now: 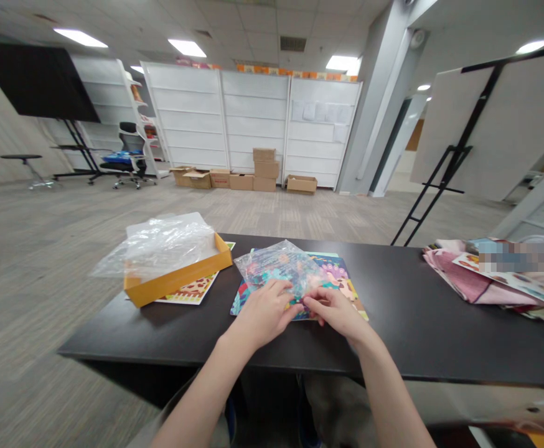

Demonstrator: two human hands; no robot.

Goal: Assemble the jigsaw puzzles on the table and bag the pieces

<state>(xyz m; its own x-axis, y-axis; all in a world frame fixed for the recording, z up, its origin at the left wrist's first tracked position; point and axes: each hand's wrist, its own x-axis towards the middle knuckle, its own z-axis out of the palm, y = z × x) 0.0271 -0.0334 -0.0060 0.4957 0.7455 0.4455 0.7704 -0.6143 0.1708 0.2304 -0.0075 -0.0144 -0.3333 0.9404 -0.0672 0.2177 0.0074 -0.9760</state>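
Observation:
A crinkled clear plastic bag with colourful contents lies on a bright illustrated board on the black table. My left hand rests over the bag's near part, its fingers curved onto the plastic and its thumb toward the right. Close beside it, my right hand has thumb and fingertips pinched together at the bag's near right edge. What exactly lies inside the bag is blurred by the shiny film.
Left of the board stands a shallow orange box, covered by loose clear plastic wrap, on top of a giraffe-patterned sheet. Folded pink cloths with printed cards are piled at the right. The table's front edge runs under my forearms.

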